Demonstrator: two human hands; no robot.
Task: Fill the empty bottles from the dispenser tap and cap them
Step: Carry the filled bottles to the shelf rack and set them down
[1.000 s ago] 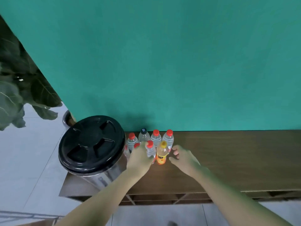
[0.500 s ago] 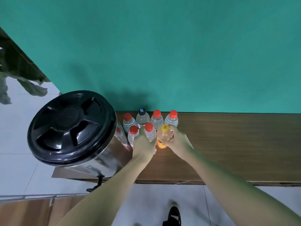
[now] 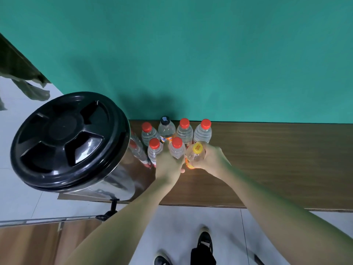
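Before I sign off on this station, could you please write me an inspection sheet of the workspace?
Surface: wooden counter against a green wall.
Job's things: steel dispenser with black lid; its tap overhangs the counter edge; six capped clear bottles clustered, five red caps, one dark cap; yellow-capped bottle.
Clutter: nothing seen.
Hands: left hand grips a red-capped bottle; right hand grips the yellow-capped bottle.
Cables: nothing seen.
Surroundings: tiled floor, plant leaves, person's shoes.
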